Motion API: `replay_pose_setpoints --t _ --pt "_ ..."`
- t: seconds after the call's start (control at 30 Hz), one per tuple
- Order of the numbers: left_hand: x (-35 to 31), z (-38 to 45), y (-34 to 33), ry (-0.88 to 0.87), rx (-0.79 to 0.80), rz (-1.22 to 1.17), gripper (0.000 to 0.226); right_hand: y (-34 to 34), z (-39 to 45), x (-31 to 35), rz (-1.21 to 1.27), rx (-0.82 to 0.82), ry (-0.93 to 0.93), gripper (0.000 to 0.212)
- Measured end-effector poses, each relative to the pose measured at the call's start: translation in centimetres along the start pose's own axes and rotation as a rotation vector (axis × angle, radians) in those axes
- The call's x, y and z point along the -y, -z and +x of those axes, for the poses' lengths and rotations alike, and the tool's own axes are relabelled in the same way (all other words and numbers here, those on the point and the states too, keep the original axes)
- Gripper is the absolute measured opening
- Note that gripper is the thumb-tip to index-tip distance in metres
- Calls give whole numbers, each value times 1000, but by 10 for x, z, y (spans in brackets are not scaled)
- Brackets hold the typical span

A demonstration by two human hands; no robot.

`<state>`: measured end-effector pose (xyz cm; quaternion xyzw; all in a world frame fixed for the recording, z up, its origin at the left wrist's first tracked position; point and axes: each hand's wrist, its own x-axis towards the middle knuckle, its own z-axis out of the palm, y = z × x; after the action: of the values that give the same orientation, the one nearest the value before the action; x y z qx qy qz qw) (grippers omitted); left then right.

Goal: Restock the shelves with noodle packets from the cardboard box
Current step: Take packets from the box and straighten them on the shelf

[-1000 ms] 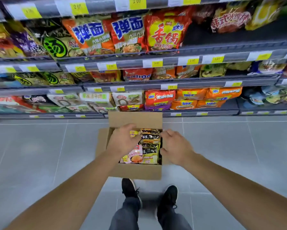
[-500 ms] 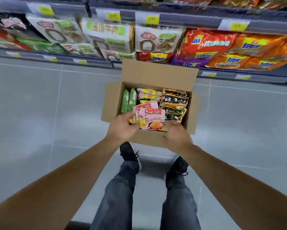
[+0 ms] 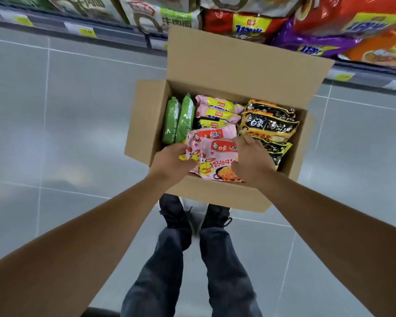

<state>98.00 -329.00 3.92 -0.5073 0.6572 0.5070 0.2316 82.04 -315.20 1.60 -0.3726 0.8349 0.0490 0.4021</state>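
- Left hand point(image 3: 169, 160): fingers curled round the left edge of the pink noodle packets point(image 3: 211, 154), gripping them.
- Right hand point(image 3: 252, 161): clamped on the right edge of the same pink packets, fingers curled over the top.
- Hands stand apart, one at each side of the packets; both forearms reach in from the lower corners of the view.
- Pink packets: at least two, stacked, held above the near half of the cardboard box point(image 3: 226, 197), overlapping its near wall.
- Box: sits open on the grey tiled floor point(image 3: 66, 110), far flap upright, left flap folded outward.
- Inside the box, left side: two green packets point(image 3: 178, 121) standing on edge.
- Middle, behind the pink packets: pink and yellow packets point(image 3: 217, 108) lying in a row.
- Right side: black and yellow packets point(image 3: 270, 124) stacked, touching the right wall.
- Just beyond the box: the bottom shelf point(image 3: 114, 33) with price tags and large multi-pack bags point(image 3: 325, 30) in red, orange, purple, white.
- Near side: the person's dark shoes point(image 3: 176, 213) and jeans, toes just beside the box.
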Motion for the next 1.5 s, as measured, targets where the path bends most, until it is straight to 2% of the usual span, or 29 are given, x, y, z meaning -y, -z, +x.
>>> replay_pose_setpoints --t 0.07,0.17,0.3,0.5,0.6,0.63,0.7,0.77,0.87,0.93,1.03,1.13,1.3,1.37,1.5 --pt "7 22 -7 21 13 -27 56 -10 28 -6 -27 34 24 66" --pt "15 44 -16 39 32 -55 57 -26 52 -7 -77 78 26 66" --pt "21 56 -23 63 54 -99 56 -35 55 -9 -99 42 0 54" --pt "18 48 -18 56 97 -137 69 -11 36 -14 178 24 12 43" --pt "13 44 -3 22 147 -137 87 18 32 -5 353 108 30 35" --pt "11 43 2 20 179 -147 82 26 33 0 399 162 42 34" --pt "8 42 11 22 225 -174 45 36 34 14 434 237 89 32" --pt "9 42 23 29 196 -220 17 38 39 30 500 211 106 34" --pt "25 45 37 72 12 -371 20 32 57 49 650 0 0 41" --pt "38 49 47 126 -136 -491 19 21 79 54 459 -77 -17 46" --pt "58 56 57 183 -273 -549 15 0 108 54 39 78 31 61" --pt "78 67 61 224 -335 -502 13 -24 125 57 -222 135 17 65" --pt "86 72 47 251 -313 -523 12 -45 115 50 -386 129 -92 46" --pt "84 70 43 253 -297 -525 14 -44 107 44 -331 138 -98 46" --pt "69 55 45 249 -275 -501 35 -26 82 42 -177 165 -84 41"
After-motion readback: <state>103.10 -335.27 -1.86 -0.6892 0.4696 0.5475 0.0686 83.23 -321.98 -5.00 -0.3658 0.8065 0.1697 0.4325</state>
